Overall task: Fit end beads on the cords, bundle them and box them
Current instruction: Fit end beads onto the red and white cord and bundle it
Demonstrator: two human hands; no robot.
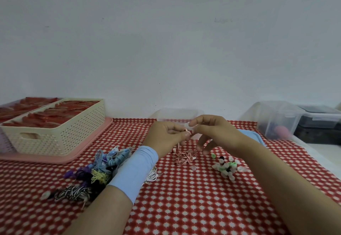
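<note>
A red-and-white striped cord lies in a loose tangle on the red patterned cloth, one end rising to my hands. My left hand pinches that cord end. My right hand meets it from the right, its thumb and forefinger pinching a small clear bead at the cord tip. A heap of small beads, clear, green and black, sits just right of the cord. One clear bead lies apart. Left of my forearm is a pile of coloured cords.
A cream perforated basket with red packets stands on a pink tray at the left. A clear shallow box stands behind my hands, a clear lidded tub at the back right, a dark box beside it.
</note>
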